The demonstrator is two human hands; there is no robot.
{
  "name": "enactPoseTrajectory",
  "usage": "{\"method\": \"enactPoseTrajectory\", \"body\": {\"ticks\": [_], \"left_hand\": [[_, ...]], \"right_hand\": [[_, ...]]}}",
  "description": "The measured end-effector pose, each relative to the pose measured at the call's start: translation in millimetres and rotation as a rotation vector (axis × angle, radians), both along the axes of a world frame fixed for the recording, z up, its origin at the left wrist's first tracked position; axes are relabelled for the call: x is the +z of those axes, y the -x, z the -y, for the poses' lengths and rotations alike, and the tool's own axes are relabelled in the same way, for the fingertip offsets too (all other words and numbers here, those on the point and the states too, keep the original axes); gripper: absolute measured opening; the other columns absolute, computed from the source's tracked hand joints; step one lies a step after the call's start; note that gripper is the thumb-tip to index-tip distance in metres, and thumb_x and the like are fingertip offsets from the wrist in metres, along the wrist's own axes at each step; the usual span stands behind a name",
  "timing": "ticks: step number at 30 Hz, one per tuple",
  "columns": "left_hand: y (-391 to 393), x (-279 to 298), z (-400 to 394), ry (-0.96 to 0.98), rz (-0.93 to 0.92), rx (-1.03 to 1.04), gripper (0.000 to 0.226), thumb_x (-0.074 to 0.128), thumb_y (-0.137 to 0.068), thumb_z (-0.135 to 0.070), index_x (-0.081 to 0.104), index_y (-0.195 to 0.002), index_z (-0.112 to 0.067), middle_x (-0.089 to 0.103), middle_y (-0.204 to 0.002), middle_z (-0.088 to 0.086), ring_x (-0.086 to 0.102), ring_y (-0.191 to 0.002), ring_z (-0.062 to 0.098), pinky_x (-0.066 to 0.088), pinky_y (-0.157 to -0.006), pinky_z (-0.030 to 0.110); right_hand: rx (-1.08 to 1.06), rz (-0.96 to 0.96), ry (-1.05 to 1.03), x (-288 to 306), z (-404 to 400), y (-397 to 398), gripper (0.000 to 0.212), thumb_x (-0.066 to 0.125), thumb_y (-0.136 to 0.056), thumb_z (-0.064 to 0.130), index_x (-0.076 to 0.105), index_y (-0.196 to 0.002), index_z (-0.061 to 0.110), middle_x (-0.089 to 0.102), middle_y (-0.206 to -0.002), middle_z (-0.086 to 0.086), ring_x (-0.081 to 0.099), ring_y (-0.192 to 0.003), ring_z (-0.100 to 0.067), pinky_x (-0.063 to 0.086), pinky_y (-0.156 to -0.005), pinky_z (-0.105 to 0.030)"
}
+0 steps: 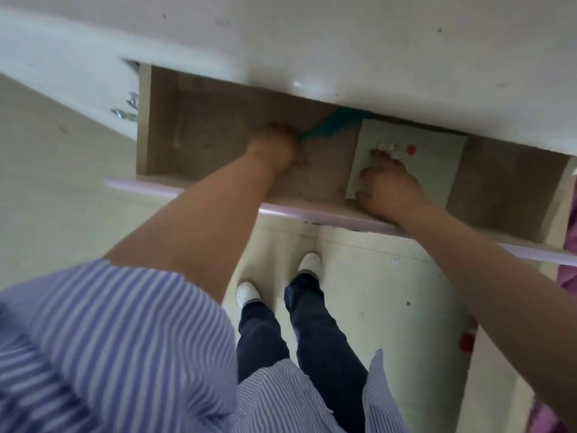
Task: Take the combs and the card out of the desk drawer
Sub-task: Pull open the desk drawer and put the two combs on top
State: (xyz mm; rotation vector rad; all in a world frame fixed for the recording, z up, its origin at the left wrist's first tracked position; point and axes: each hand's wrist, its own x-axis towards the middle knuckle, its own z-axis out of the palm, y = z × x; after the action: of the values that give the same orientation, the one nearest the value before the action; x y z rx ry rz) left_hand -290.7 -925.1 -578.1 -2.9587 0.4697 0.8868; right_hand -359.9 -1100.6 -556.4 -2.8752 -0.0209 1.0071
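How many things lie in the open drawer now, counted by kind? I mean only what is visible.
Comb (teal, partly under the desk top, left hand closed on its end): 1
Card (pale green, right hand resting on it, fingers spread): 1
Total: 2
More combs may be hidden under the desk top.

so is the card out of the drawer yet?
No, still in. The card lies flat on the drawer floor, with the right hand spread on top of it, not lifting.
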Motion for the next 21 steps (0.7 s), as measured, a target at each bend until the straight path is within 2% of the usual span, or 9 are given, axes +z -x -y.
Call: {"method": "enactPoseTrajectory", "body": {"ticks": [3,6,8,10,12,14,16,19,21], "left_hand": [[6.0,13.9,-22.8,0.032,-0.057,0.037,0.030,0.035,-0.098,-0.003,0.050,-0.123,0.005,0.054,-0.129,0.028,0.053,-0.117,0.042,0.045,-0.096,0.049],[19.4,35.7,-52.0,0.013,-0.003,0.054,0.028,0.037,-0.095,-0.001,0.050,-0.119,0.002,0.056,-0.125,0.026,0.055,-0.113,0.043,0.047,-0.091,0.048],[29.9,51.0,-74.0,-0.013,0.086,0.051,0.025,0.043,-0.092,-0.003,0.050,-0.116,-0.001,0.059,-0.119,0.024,0.057,-0.108,0.042,0.049,-0.085,0.046],[41.4,61.4,-95.4,-0.043,0.165,0.037,0.024,0.047,-0.091,-0.008,0.050,-0.114,-0.002,0.062,-0.112,0.022,0.060,-0.101,0.041,0.050,-0.076,0.043],[53.2,65.9,-112.3,-0.072,0.207,0.033,0.024,0.046,-0.094,-0.014,0.051,-0.115,-0.004,0.063,-0.108,0.019,0.061,-0.096,0.040,0.042,-0.065,0.036],[62.1,67.5,-122.9,-0.056,0.247,0.040,0.025,0.042,-0.097,-0.020,0.053,-0.113,-0.005,0.063,-0.107,0.019,0.061,-0.094,0.039,0.034,-0.062,0.033],[66.2,68.3,-127.1,-0.024,0.296,0.057,0.026,0.040,-0.097,-0.022,0.054,-0.110,-0.003,0.063,-0.105,0.019,0.061,-0.089,0.038,0.032,-0.062,0.032],[69.2,72.5,-128.2,-0.023,0.331,0.105,0.023,0.045,-0.096,-0.019,0.054,-0.110,-0.003,0.064,-0.101,0.018,0.056,-0.075,0.032,0.033,-0.061,0.032],[72.6,76.5,-129.8,-0.036,0.303,0.128,0.022,0.047,-0.094,-0.016,0.054,-0.112,-0.004,0.064,-0.104,0.017,0.060,-0.082,0.033,0.033,-0.062,0.032]], "right_hand": [[0.002,0.167,0.000,-1.2,-11.7,-10.3,0.037,0.054,-0.086,0.014,0.051,-0.119,-0.002,0.042,-0.136,-0.024,0.042,-0.122,-0.037,0.042,-0.098,-0.042],[-0.019,0.329,-0.027,-8.4,-28.0,-31.8,0.054,0.050,-0.088,0.008,0.032,-0.138,0.001,0.030,-0.147,-0.025,0.032,-0.132,-0.038,0.032,-0.108,-0.042],[-0.073,0.354,-0.003,-17.2,-36.9,-52.9,0.058,0.047,-0.092,0.013,0.022,-0.143,0.003,0.025,-0.149,-0.025,0.028,-0.134,-0.041,0.026,-0.111,-0.047],[-0.169,0.361,0.015,-26.8,-42.4,-74.5,0.053,0.042,-0.097,0.024,0.024,-0.142,0.002,0.029,-0.148,-0.025,0.028,-0.135,-0.041,0.023,-0.114,-0.049],[-0.286,0.381,-0.034,-34.4,-44.4,-89.4,0.051,0.037,-0.099,0.033,0.029,-0.140,0.005,0.032,-0.149,-0.021,0.028,-0.136,-0.037,0.021,-0.117,-0.045],[-0.325,0.396,-0.064,-40.0,-47.5,-94.4,0.051,0.036,-0.099,0.035,0.030,-0.141,0.008,0.032,-0.149,-0.019,0.028,-0.137,-0.035,0.021,-0.117,-0.043],[-0.265,0.410,-0.027,-39.7,-55.5,-92.5,0.047,0.038,-0.098,0.028,0.032,-0.139,0.007,0.035,-0.146,-0.020,0.031,-0.134,-0.036,0.026,-0.115,-0.045],[-0.060,0.385,0.090,-30.5,-74.1,-80.1,0.046,0.043,-0.095,0.011,0.031,-0.139,0.007,0.032,-0.145,-0.023,0.031,-0.131,-0.042,0.034,-0.106,-0.050],[0.165,0.343,0.164,-20.4,-86.6,-71.0,0.042,0.050,-0.092,0.008,0.039,-0.132,0.002,0.036,-0.139,-0.027,0.034,-0.126,-0.045,0.041,-0.099,-0.052]]}}
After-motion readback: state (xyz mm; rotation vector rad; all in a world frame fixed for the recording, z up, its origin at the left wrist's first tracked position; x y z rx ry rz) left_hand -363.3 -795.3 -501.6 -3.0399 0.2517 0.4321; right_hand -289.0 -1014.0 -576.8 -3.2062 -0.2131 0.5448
